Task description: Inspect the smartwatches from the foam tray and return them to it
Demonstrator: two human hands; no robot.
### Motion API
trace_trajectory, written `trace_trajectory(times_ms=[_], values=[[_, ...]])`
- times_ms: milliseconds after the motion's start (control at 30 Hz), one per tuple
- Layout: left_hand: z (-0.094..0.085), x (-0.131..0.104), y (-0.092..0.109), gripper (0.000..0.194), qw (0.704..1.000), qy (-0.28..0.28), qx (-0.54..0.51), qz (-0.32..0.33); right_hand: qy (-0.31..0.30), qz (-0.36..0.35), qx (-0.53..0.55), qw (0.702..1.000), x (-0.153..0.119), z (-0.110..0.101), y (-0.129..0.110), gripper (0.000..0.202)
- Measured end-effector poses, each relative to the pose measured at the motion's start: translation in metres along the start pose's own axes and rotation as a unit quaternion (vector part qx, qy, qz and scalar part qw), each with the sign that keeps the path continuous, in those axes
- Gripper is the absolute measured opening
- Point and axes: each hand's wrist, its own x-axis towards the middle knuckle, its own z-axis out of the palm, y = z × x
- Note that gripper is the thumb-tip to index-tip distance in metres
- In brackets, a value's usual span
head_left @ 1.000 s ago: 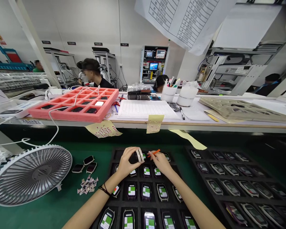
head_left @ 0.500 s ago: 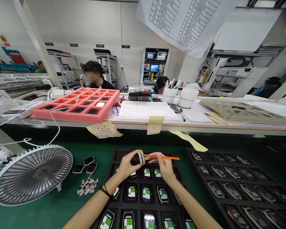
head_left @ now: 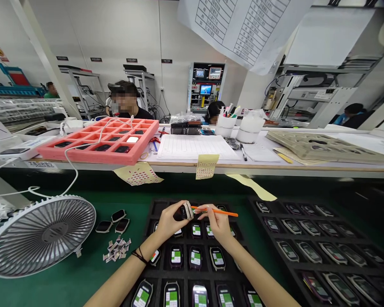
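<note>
My left hand [head_left: 169, 221] is closed on a smartwatch body [head_left: 187, 210], tilted on its edge above the tray. In my right hand [head_left: 218, 225], a thin orange stick [head_left: 227, 212] is pinched like a pen. Its tip points left at the side of the watch; whether it touches I cannot tell. Below both hands lies a black compartment tray [head_left: 185, 273] of smartwatches, many with green-and-white screens lit, such as one watch [head_left: 196, 257] near the middle. My fingers hide part of the held watch.
A grey fan [head_left: 43, 236], several small metallic pieces [head_left: 117, 249] and 3 dark-screened watches [head_left: 118, 215] lie left on the green mat. Another black watch tray [head_left: 286, 266] is right. The shelf edge [head_left: 176, 166] crosses ahead, carrying a pink foam tray [head_left: 92, 157]. Co-workers sit beyond.
The orange stick and my right hand have shifted slightly left and tilted a little. My left hand keeps its hold on the smartwatch. The whole view has drifted slightly.
</note>
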Motion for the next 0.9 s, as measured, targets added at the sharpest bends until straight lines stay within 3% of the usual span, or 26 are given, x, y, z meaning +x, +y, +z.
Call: trace_trajectory(times_ms=[133,333,567,900], values=[[-0.0002,0.0023,0.0036,0.044,1.000,-0.010,-0.005,-0.005,0.015,-0.001,0.035,0.999,-0.0017,0.0003,-0.0005,0.041],[0.0003,0.0014,0.0037,0.044,1.000,-0.016,-0.011,-0.016,-0.014,-0.002,0.065,0.998,-0.0051,0.0030,0.0015,0.039],[0.0007,0.0002,0.0036,0.046,1.000,-0.019,-0.003,-0.015,0.011,0.007,0.082,0.997,-0.0057,0.0052,0.0008,0.038],[0.0025,0.0001,-0.0001,0.046,1.000,-0.015,0.017,-0.012,-0.005,0.017,0.015,1.000,-0.0007,0.0040,-0.0045,0.044]])
